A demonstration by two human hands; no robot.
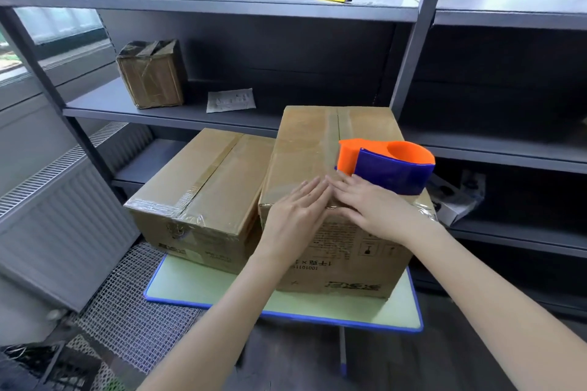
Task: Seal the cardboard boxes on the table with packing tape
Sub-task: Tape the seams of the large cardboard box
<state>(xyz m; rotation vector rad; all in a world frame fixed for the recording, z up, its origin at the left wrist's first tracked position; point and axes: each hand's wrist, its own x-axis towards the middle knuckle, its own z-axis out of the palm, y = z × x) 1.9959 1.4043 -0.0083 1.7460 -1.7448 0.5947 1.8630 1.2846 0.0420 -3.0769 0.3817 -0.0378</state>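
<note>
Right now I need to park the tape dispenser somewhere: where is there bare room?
Bare tabletop lies in front of the left box and thins before the tall box. The shelf behind is bare right of the paper slip. The tall box's top is crowded: left hand, right hand and tape dispenser.

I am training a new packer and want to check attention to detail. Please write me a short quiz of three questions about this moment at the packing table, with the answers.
1. How many cardboard boxes stand on the table?
2. True or false: the tape dispenser lies directly on the table.
3. The left hand and the right hand are:
A) pressing flat on the near top edge of the taller box
B) gripping the tape dispenser
C) hanging idle beside the table

Key:
1. Two: the lower box and the taller box.
2. False; it sits on the taller box.
3. A
</note>
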